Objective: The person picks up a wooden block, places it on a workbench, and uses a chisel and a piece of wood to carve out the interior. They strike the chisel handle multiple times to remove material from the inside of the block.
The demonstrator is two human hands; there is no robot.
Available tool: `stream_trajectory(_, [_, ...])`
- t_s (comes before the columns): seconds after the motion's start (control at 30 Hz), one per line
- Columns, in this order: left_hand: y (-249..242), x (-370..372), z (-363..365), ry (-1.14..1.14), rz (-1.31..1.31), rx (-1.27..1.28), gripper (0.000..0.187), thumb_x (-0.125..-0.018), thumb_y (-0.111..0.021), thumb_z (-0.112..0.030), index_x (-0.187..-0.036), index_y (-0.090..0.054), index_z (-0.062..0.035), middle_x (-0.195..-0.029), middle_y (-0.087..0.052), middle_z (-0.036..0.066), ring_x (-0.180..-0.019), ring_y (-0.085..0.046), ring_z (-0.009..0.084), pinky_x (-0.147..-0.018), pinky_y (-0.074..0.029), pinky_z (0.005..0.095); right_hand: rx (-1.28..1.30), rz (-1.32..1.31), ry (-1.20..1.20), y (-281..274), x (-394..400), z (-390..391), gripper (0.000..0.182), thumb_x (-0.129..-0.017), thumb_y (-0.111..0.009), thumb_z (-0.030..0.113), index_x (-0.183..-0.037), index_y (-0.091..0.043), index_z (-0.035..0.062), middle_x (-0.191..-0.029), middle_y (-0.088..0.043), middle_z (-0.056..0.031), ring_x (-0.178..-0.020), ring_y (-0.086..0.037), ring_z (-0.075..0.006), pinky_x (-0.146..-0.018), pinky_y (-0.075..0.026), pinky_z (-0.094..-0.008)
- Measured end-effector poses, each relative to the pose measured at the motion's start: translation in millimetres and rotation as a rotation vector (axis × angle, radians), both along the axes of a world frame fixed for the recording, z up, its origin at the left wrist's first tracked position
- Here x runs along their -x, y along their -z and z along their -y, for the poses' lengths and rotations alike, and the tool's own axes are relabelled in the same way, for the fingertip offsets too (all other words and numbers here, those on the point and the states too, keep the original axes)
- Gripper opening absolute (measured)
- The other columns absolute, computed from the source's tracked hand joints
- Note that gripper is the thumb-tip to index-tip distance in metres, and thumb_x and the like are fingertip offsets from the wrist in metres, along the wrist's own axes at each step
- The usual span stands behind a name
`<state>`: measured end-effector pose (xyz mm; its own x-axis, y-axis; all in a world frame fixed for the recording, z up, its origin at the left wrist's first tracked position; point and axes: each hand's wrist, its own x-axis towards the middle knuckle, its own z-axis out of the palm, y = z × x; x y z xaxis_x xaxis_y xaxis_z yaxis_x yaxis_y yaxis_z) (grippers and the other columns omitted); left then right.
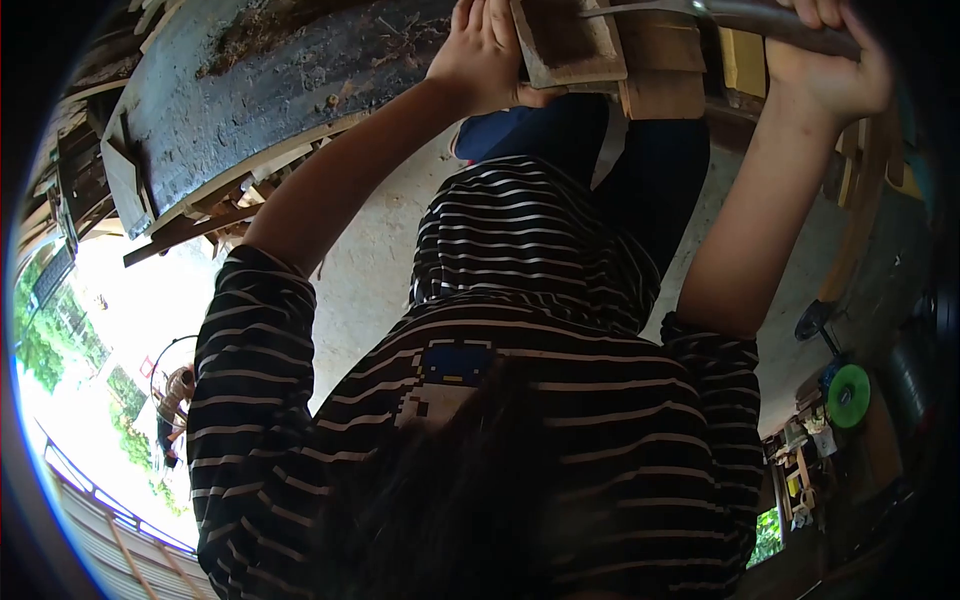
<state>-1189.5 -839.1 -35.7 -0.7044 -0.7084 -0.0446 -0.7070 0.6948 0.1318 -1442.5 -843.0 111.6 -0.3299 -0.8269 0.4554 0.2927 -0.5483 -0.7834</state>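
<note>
Holding the hollowed wooden box (570, 50) just left of the wood block (662, 48), left hand (482, 55) curled in a firm grip at the edge. Clasping 1 metal-shafted tool (740, 14) right of the block, right hand (830, 70) closed. Could skid leftward if forced or poorly braced.

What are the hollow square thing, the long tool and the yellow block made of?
The hollow square thing looks like bare wood: dull and brown. The long tool has a probably metal shaft, thin and grey with a shiny spot; its dark handle could be wood. Straight-edged, the yellow block may be painted or bare wood.
</note>
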Motion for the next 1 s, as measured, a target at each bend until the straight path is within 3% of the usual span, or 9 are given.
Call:
stream_trajectory(0.13, [2.3,-3.6,2.8,0.038,0.017,-0.034,0.134,-0.06,-0.039,-0.088,-0.132,-0.012,0.0222,-0.14,-0.013,0.039,-0.135,-0.008,0.0474,-0.111,-0.005,0.0517,-0.146,0.464,-0.022,56.6,32.5,7.2,0.013,-0.082,-0.052,0.012,-0.072,-0.045,0.0136,-0.065,-0.044,0.0002,-0.054,-0.041,-0.0127,-0.057,-0.042,-0.029])
stream_trajectory(0.43, [-12.3,1.8,-0.2,0.018,0.105,-0.092,0.134,-0.06,-0.042,-0.086,-0.134,-0.01,0.0205,-0.142,-0.009,0.038,-0.136,-0.005,0.0473,-0.111,-0.001,0.0519,0.106,-0.14,-0.193,-22.9,-17.9,-19.6,0.005,-0.084,-0.047,0.006,-0.082,-0.047,0.0106,-0.066,-0.05,-0.0016,-0.053,-0.047,-0.0118,-0.055,-0.044,-0.0273])
stream_trajectory(0.5, [-20.4,6.5,2.1,-0.001,0.313,-0.157,0.132,-0.061,-0.042,-0.086,-0.135,-0.009,0.0194,-0.143,-0.007,0.037,-0.136,-0.003,0.047,-0.111,-0.001,0.0523,0.179,-0.335,-0.247,-25.7,-29.2,-10.4,0.005,-0.084,-0.046,0.005,-0.087,-0.044,0.0089,-0.062,-0.049,-0.0026,-0.049,-0.045,-0.0109,-0.049,-0.042,-0.0266])
stream_trajectory(0.63, [-1.6,2.0,1.6,-0.005,0.08,-0.132,0.133,-0.06,-0.044,-0.086,-0.135,-0.009,0.0189,-0.143,-0.007,0.037,-0.136,-0.002,0.0469,-0.111,0.0,0.0529,0.185,-0.365,-0.34,-28.8,-38.6,-10.9,0.006,-0.082,-0.046,0.005,-0.086,-0.043,0.0084,-0.061,-0.048,-0.0025,-0.048,-0.044,-0.0109,-0.048,-0.042,-0.027])
stream_trajectory(0.73, [1.7,-0.2,1.7,-0.003,0.085,-0.047,0.135,-0.057,-0.046,-0.086,-0.135,-0.01,0.0184,-0.142,-0.009,0.037,-0.136,-0.003,0.0466,-0.11,0.001,0.054,0.002,0.023,-0.195,-9.9,-4.8,-10.8,0.004,-0.081,-0.05,0.01,-0.078,-0.047,0.0115,-0.062,-0.048,-0.0004,-0.052,-0.047,-0.0125,-0.054,-0.044,-0.0272])
stream_trajectory(0.8, [-4.4,-3.1,-3.7,0.048,-0.132,0.164,0.129,-0.065,-0.044,-0.084,-0.13,-0.012,0.0225,-0.136,-0.024,0.032,-0.131,-0.024,0.0396,-0.111,-0.013,0.0507,-0.047,0.229,-0.111,7.0,8.8,-11.3,0.009,-0.081,-0.051,0.011,-0.073,-0.048,0.0121,-0.061,-0.046,-0.0006,-0.052,-0.047,-0.0143,-0.053,-0.044,-0.028])
stream_trajectory(0.87, [-3.5,-3.7,-5.0,0.043,-0.115,0.158,0.128,-0.066,-0.045,-0.083,-0.132,-0.011,0.0214,-0.137,-0.022,0.032,-0.133,-0.02,0.0399,-0.112,-0.013,0.0502,-0.12,1.017,-0.102,107.8,65.6,10.1,0.01,-0.081,-0.051,0.011,-0.071,-0.049,0.0121,-0.062,-0.048,-0.0018,-0.052,-0.047,-0.0157,-0.053,-0.044,-0.0297])
stream_trajectory(0.9, [0.6,-3.8,-3.2,0.031,-0.158,0.118,0.129,-0.064,-0.052,-0.08,-0.132,-0.006,0.0199,-0.137,-0.02,0.031,-0.132,-0.019,0.043,-0.112,-0.014,0.0494,-0.222,0.557,-0.143,78.2,63.9,-5.5,0.009,-0.066,-0.051,0.01,-0.065,-0.042,0.0118,-0.062,-0.041,-0.0024,-0.058,-0.041,-0.0164,-0.065,-0.038,-0.0374])
stream_trajectory(1.0, [7.8,-2.9,-3.4,0.001,-0.171,0.116,0.131,-0.062,-0.054,-0.079,-0.133,-0.005,0.0192,-0.139,-0.018,0.029,-0.132,-0.018,0.0441,-0.111,-0.015,0.049,-0.07,0.333,0.025,38.0,9.3,-14.9,0.008,-0.081,-0.051,0.011,-0.073,-0.05,0.0119,-0.063,-0.049,-0.0029,-0.053,-0.047,-0.0162,-0.052,-0.044,-0.0298])
